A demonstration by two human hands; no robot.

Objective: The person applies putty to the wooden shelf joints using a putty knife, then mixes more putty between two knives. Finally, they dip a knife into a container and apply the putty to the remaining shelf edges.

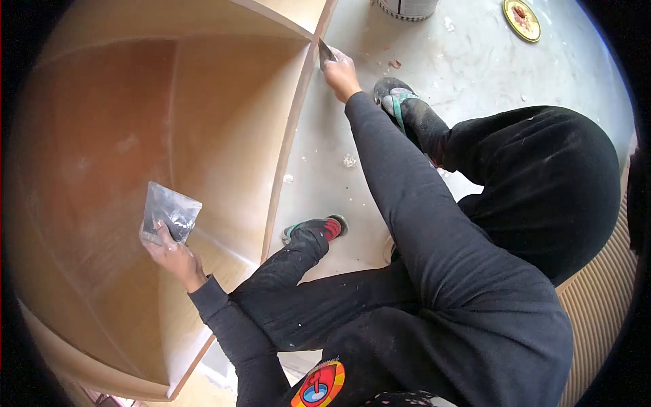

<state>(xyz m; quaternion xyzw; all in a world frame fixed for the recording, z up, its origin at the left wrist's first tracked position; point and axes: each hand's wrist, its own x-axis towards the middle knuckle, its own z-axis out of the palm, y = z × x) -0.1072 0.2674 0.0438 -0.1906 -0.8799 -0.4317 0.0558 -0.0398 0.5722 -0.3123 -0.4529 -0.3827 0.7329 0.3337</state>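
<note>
A flat, squarish grey plate (173, 207) smeared with white paste is gripped in my left hand (173, 256), thumb on top of its lower edge. It is held in front of the inside of an open wooden cabinet (224, 115). Farther up, my right hand (341, 76) is wrapped round a putty knife (326, 53). The dark blade points up and left, its tip right at the cabinet's front edge, where a dividing board meets it. Most of the knife's handle is hidden in my fingers.
On the grey floor (441, 74), dotted with white crumbs, a bucket (407, 8) stands at the top, with a round yellow-rimmed lid (522, 19) to its right. My shoes (393, 95) rest beside the cabinet. Ribbed brown material (600, 292) lies at the right.
</note>
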